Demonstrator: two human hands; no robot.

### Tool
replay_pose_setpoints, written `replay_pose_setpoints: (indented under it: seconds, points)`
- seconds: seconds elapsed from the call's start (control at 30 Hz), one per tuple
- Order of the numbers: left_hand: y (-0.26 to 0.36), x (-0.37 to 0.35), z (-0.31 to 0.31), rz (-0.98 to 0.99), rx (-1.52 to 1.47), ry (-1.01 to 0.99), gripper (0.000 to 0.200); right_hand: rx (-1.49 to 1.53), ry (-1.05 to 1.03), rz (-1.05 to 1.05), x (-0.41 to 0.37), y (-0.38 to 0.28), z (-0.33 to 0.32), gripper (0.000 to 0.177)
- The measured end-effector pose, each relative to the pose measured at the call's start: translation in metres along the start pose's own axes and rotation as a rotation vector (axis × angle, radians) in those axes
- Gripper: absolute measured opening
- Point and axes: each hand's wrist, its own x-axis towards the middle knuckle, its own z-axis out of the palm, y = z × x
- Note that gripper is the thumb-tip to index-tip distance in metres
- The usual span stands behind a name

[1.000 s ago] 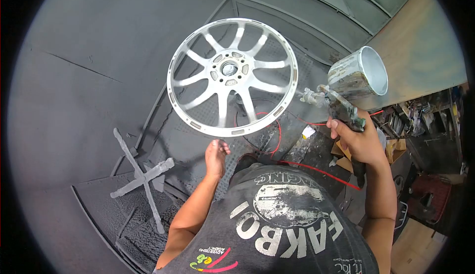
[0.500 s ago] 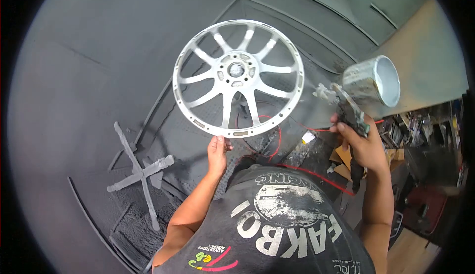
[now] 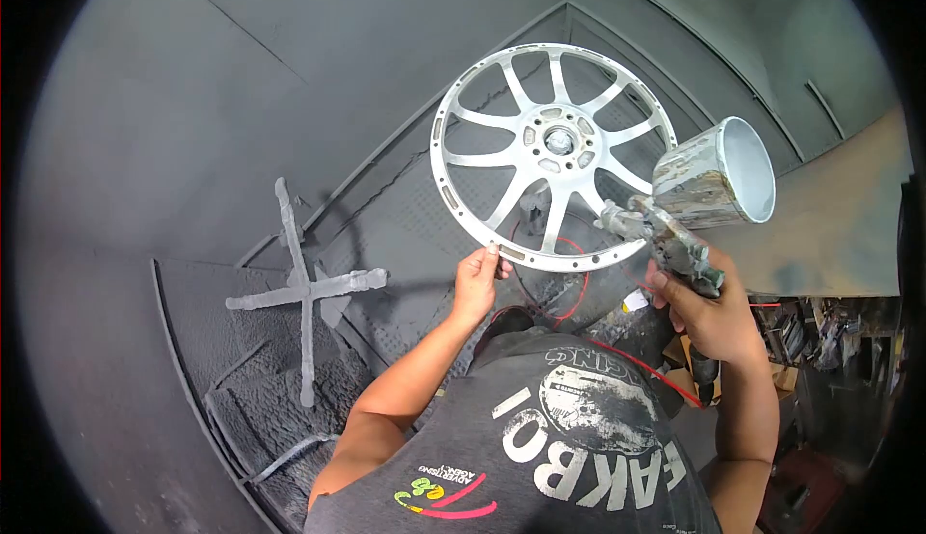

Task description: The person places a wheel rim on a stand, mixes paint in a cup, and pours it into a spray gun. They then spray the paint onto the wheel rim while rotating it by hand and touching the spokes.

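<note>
A pale silver-white wheel rim (image 3: 515,198) with several slim spokes is held tilted before me. At its near edge, my left hand (image 3: 477,283) pinches the outer lip between thumb and fingers. My right hand (image 3: 712,320) is wrapped around the grip of a paint spray gun (image 3: 681,247), whose body is crusted with paint. On top of the gun sits a tilted metal paint cup (image 3: 696,179), streaked with drips. The gun's nozzle points left and overlaps the wheel's lower right edge in this view.
A paint-coated cross-shaped stand (image 3: 307,291) is at the left, near dark crumpled sheeting (image 3: 280,418). A red hose (image 3: 651,373) runs across the floor. Grey walls (image 3: 386,42) rise ahead, and cluttered shelves (image 3: 839,341) stand at the right.
The view has shifted. The wheel is further right in it, and nozzle and wheel edge, apart before, now overlap. Both hands keep their holds.
</note>
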Motion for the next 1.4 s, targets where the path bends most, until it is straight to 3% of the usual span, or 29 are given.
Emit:
replay_pose_setpoints:
  seconds: [0.23, 0.3, 0.43, 0.53, 0.63, 0.77, 0.9, 1.0, 1.13, 1.33, 1.4]
  points:
    - [-0.005, -0.009, 0.018, 0.01, 0.055, -0.043, 0.04, 0.056, -0.054, -0.002, -0.001, -0.018, 0.019, 0.05]
    - [-0.01, -0.013, 0.029, -0.002, 0.06, -0.048, 0.039, 0.11, -0.249, -0.038, 0.004, -0.026, 0.016, 0.054]
    - [-0.012, -0.022, 0.054, -0.062, 0.046, -0.184, 0.035, 0.115, -0.211, -0.084, 0.007, -0.018, 0.024, 0.054]
    - [-0.01, -0.028, 0.061, -0.214, 0.013, -0.556, 0.026, -0.019, -0.123, -0.124, 0.011, -0.02, 0.029, 0.051]
    - [-0.002, -0.031, 0.05, -0.198, 0.139, -0.483, 0.025, -0.093, -0.061, -0.102, 0.005, -0.023, 0.023, 0.048]
    - [-0.012, -0.011, -0.009, -0.107, 0.004, -0.16, 0.025, -0.109, -0.059, -0.142, 0.003, -0.014, 0.012, 0.048]
    - [0.005, 0.011, -0.031, 0.023, -0.119, -0.007, 0.023, -0.085, -0.036, -0.126, 0.005, -0.023, 0.013, 0.048]
    - [0.008, 0.009, -0.013, 0.003, 0.018, -0.055, 0.025, -0.131, -0.073, -0.082, 0.014, -0.023, 0.011, 0.046]
    - [-0.004, -0.002, 0.017, -0.049, -0.135, -0.06, 0.025, -0.122, 0.003, -0.172, 0.014, -0.021, 0.021, 0.043]
    - [-0.007, -0.02, 0.056, -0.182, -0.165, -0.211, 0.027, -0.167, -0.102, -0.157, 0.007, -0.025, 0.018, 0.047]
    - [-0.005, -0.024, 0.066, -0.168, -0.153, -0.288, 0.026, 0.009, -0.286, -0.089, 0.008, -0.029, 0.017, 0.052]
